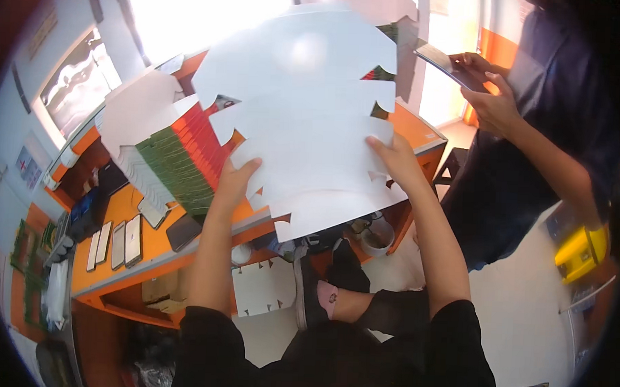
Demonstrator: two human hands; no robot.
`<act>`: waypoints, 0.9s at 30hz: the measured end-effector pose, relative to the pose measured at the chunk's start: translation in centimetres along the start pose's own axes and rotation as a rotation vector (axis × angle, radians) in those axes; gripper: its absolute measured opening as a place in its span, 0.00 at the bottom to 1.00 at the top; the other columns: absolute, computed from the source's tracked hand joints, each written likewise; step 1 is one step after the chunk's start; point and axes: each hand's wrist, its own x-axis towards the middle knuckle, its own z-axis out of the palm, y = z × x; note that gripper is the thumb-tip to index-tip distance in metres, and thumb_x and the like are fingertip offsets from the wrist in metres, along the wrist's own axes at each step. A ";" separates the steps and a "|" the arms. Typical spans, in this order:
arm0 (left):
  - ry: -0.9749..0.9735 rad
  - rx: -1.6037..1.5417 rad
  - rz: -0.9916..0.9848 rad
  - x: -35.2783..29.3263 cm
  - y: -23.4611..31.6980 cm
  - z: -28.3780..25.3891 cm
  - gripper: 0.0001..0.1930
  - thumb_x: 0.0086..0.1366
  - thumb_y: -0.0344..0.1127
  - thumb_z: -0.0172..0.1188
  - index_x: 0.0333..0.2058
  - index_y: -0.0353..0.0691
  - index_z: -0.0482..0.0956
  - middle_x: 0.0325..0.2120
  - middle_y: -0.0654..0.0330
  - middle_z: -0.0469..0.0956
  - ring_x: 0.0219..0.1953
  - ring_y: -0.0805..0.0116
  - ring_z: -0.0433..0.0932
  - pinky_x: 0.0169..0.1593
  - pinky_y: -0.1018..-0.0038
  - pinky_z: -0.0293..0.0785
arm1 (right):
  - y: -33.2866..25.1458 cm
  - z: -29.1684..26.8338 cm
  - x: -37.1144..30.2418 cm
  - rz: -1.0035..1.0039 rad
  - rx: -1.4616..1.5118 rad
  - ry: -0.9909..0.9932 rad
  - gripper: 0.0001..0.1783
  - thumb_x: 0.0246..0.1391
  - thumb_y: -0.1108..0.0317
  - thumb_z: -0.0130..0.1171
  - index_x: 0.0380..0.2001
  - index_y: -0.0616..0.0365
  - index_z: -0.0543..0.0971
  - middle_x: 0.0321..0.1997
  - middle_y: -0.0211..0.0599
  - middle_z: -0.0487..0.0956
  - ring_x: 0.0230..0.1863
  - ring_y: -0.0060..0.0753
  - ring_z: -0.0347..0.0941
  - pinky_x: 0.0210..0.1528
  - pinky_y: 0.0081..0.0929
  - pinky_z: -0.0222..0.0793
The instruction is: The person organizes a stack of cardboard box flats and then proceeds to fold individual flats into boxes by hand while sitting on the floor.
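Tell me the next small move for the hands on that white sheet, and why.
Probably start bending the white sheet's notched sides inward: it looks nearly flat and unfolded, and the left hand and right hand already grip opposite sides.

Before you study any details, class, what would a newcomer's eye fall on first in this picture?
Probably the large white notched sheet at the centre, held up between the person's left hand and right hand. Next, perhaps, the red and green stack to its left, by the orange desk. At the far right, a bright yellow object stands out beyond a co-worker in dark clothing.
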 end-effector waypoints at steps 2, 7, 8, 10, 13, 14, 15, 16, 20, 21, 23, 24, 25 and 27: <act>0.009 -0.075 0.049 -0.7 0.1 0.7 0.27 0.52 0.29 0.54 0.53 0.31 0.62 0.44 0.53 0.71 0.46 0.65 0.70 0.51 0.72 0.65 | 0.2 0.6 -1.2 -0.132 0.022 0.008 0.19 0.54 0.61 0.53 0.42 0.65 0.72 0.22 0.38 0.75 0.22 0.28 0.72 0.26 0.27 0.69; 0.265 -0.064 0.114 -1.6 -0.5 3.1 0.34 0.47 0.27 0.49 0.56 0.31 0.55 0.47 0.49 0.66 0.50 0.62 0.66 0.52 0.71 0.63 | -3.0 1.7 -6.8 -0.205 -0.027 -0.125 0.18 0.55 0.60 0.51 0.44 0.60 0.73 0.22 0.44 0.75 0.23 0.28 0.73 0.28 0.28 0.69; 0.354 -0.044 0.130 -1.8 -0.9 3.7 0.33 0.48 0.27 0.49 0.56 0.30 0.56 0.47 0.50 0.66 0.49 0.62 0.67 0.52 0.71 0.63 | -3.3 1.9 -7.7 -0.203 -0.067 -0.196 0.18 0.54 0.60 0.51 0.46 0.57 0.73 0.23 0.45 0.75 0.24 0.32 0.74 0.30 0.30 0.69; 0.440 -0.031 0.153 -1.0 -2.9 4.1 0.32 0.48 0.26 0.48 0.56 0.30 0.56 0.47 0.50 0.66 0.49 0.62 0.67 0.51 0.71 0.63 | -4.8 1.9 -9.6 -0.263 -0.140 -0.336 0.17 0.54 0.61 0.51 0.46 0.54 0.74 0.26 0.45 0.77 0.27 0.38 0.75 0.35 0.32 0.71; 0.457 -0.150 0.169 -1.6 -5.5 4.6 0.31 0.49 0.27 0.47 0.56 0.30 0.56 0.47 0.50 0.66 0.49 0.62 0.67 0.52 0.71 0.63 | -6.5 4.5 -13.1 -0.527 -0.179 -0.524 0.16 0.49 0.66 0.54 0.42 0.58 0.74 0.38 0.40 0.77 0.36 0.30 0.76 0.37 0.25 0.70; 0.454 -0.191 0.183 -2.5 -5.0 4.3 0.31 0.50 0.27 0.46 0.56 0.30 0.56 0.47 0.50 0.66 0.49 0.62 0.67 0.52 0.72 0.63 | -7.0 4.9 -13.9 -0.535 -0.171 -0.527 0.16 0.49 0.66 0.54 0.42 0.58 0.74 0.38 0.40 0.77 0.36 0.30 0.76 0.37 0.25 0.70; 0.437 -0.240 0.192 -3.0 -4.1 4.6 0.31 0.50 0.27 0.46 0.56 0.30 0.56 0.47 0.50 0.66 0.49 0.63 0.67 0.52 0.72 0.63 | -7.2 5.0 -14.5 -0.589 -0.162 -0.494 0.17 0.48 0.69 0.53 0.44 0.57 0.73 0.41 0.40 0.76 0.40 0.32 0.75 0.40 0.26 0.69; 0.423 -0.280 0.203 -3.7 -3.2 4.9 0.30 0.50 0.27 0.45 0.56 0.30 0.56 0.47 0.50 0.66 0.49 0.63 0.66 0.52 0.72 0.63 | -7.4 5.0 -14.8 -0.643 -0.153 -0.461 0.20 0.46 0.73 0.53 0.46 0.56 0.72 0.44 0.41 0.74 0.43 0.34 0.74 0.43 0.27 0.69; 0.371 -0.359 0.188 -4.6 -1.6 6.5 0.29 0.52 0.27 0.43 0.56 0.30 0.56 0.47 0.50 0.65 0.49 0.63 0.66 0.52 0.72 0.62 | -5.8 1.8 -13.1 -0.394 0.187 -0.237 0.28 0.43 0.79 0.49 0.53 0.63 0.64 0.53 0.52 0.67 0.56 0.50 0.62 0.58 0.34 0.56; 0.366 -0.345 0.170 -5.0 -0.8 6.7 0.29 0.52 0.28 0.43 0.56 0.30 0.56 0.48 0.50 0.65 0.49 0.63 0.66 0.52 0.72 0.62 | -5.2 0.9 -13.9 -0.316 -0.025 -0.090 0.27 0.46 0.80 0.45 0.54 0.63 0.63 0.53 0.55 0.67 0.56 0.53 0.62 0.59 0.36 0.55; 0.352 -0.310 0.109 -6.4 0.2 7.4 0.29 0.52 0.28 0.42 0.57 0.31 0.55 0.48 0.50 0.64 0.49 0.64 0.66 0.52 0.73 0.62 | -4.8 0.1 -13.2 -0.116 0.067 -0.070 0.26 0.49 0.79 0.42 0.55 0.64 0.61 0.52 0.59 0.67 0.56 0.53 0.62 0.58 0.37 0.55; 0.343 -0.285 0.033 -7.2 0.1 7.9 0.30 0.53 0.28 0.41 0.57 0.31 0.54 0.49 0.50 0.63 0.49 0.65 0.65 0.53 0.73 0.61 | -5.7 -0.5 -12.9 -0.046 0.043 0.027 0.26 0.50 0.79 0.42 0.55 0.64 0.60 0.52 0.59 0.66 0.57 0.53 0.62 0.58 0.37 0.55; 0.333 -0.287 0.027 -8.1 0.3 8.5 0.30 0.53 0.28 0.41 0.57 0.31 0.54 0.49 0.50 0.63 0.49 0.65 0.65 0.53 0.73 0.61 | -6.4 -1.0 -12.5 0.019 0.014 0.125 0.26 0.50 0.79 0.41 0.55 0.64 0.60 0.52 0.60 0.66 0.57 0.53 0.61 0.58 0.37 0.55; 0.254 -0.364 -0.038 -9.5 0.6 10.4 0.31 0.53 0.28 0.40 0.58 0.31 0.51 0.50 0.51 0.62 0.50 0.65 0.65 0.52 0.73 0.61 | -5.5 -1.8 -11.5 -0.071 0.021 0.239 0.27 0.49 0.78 0.43 0.55 0.65 0.59 0.52 0.59 0.66 0.56 0.53 0.62 0.57 0.37 0.55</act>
